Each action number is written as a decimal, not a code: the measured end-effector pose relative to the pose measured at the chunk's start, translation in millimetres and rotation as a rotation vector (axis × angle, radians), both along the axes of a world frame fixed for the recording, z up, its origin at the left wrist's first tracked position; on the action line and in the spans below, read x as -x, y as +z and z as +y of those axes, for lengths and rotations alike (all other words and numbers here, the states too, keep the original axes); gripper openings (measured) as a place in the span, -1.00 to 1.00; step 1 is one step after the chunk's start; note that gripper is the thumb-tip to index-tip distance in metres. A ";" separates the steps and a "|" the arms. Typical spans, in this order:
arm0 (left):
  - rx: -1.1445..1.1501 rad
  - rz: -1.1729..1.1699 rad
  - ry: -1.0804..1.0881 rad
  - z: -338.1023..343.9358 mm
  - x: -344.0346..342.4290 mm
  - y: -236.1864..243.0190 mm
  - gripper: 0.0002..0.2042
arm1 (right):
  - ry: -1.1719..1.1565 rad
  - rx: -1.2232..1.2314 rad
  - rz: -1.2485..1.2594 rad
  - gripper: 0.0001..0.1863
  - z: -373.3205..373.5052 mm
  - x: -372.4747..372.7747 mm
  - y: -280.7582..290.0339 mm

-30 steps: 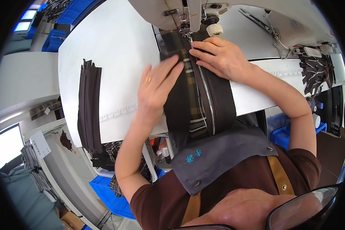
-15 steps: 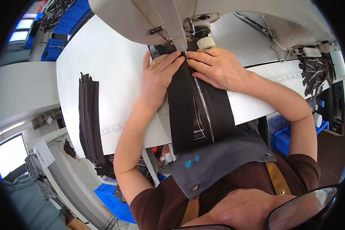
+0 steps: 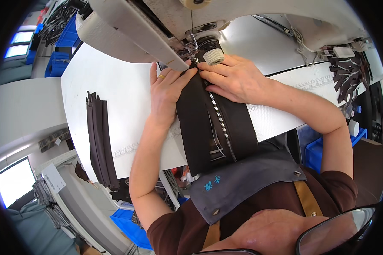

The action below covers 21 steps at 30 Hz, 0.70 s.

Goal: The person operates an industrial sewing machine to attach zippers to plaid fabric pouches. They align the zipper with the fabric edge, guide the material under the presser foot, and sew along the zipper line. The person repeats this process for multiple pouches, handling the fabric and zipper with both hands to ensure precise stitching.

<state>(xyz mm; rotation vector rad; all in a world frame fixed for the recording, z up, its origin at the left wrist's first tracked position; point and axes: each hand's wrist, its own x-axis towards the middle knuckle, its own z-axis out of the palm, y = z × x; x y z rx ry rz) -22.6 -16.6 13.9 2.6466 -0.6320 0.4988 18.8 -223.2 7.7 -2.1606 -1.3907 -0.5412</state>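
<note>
Under the sewing machine (image 3: 136,32) lies dark brown fabric (image 3: 191,127) with a long metal zipper (image 3: 219,121) down it and a narrow plaid strip showing alongside. My left hand (image 3: 166,91) rests on the fabric's left edge beside the presser foot (image 3: 195,59), fingers extended, a ring on one. My right hand (image 3: 238,80) lies flat on the zipper side with fingertips at the foot, just below a white knurled knob (image 3: 213,56). The machine hides what is directly beneath the needle.
Dark zipper strips (image 3: 98,136) lie on the white table (image 3: 127,89) at left. A bundle of zipper pieces (image 3: 347,72) and metal tweezers (image 3: 272,23) are at right. Blue bins (image 3: 57,63) stand behind and below the table. My apron (image 3: 242,178) meets the front edge.
My left hand has moved forward to the presser foot, and the dark panel now covers most of the plaid. The machine and table sit differently in the view.
</note>
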 end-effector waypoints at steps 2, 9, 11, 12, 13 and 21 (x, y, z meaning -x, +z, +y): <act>-0.001 0.023 -0.021 3.7 -0.1 -0.3 -0.66 | 0.004 0.004 0.005 -0.70 0.1 0.0 0.5; -0.137 0.178 0.015 -8.2 15.8 18.0 -0.48 | 0.044 -0.070 0.405 -0.65 -14.0 -9.1 -1.7; -0.164 0.200 0.024 -7.6 17.1 14.5 -0.50 | -0.025 0.046 0.157 -0.46 -13.8 -16.4 -3.9; -0.173 0.195 0.036 -7.1 18.8 12.2 -0.50 | -0.074 0.136 0.113 -0.40 -12.0 -17.2 -4.9; -0.182 0.191 0.047 -6.7 20.5 9.5 -0.50 | -0.122 0.227 0.069 -0.33 -10.8 -17.3 -5.1; -0.133 0.163 0.061 -7.5 16.8 7.9 -0.47 | -0.154 0.364 0.094 -0.21 -10.4 -19.6 -0.6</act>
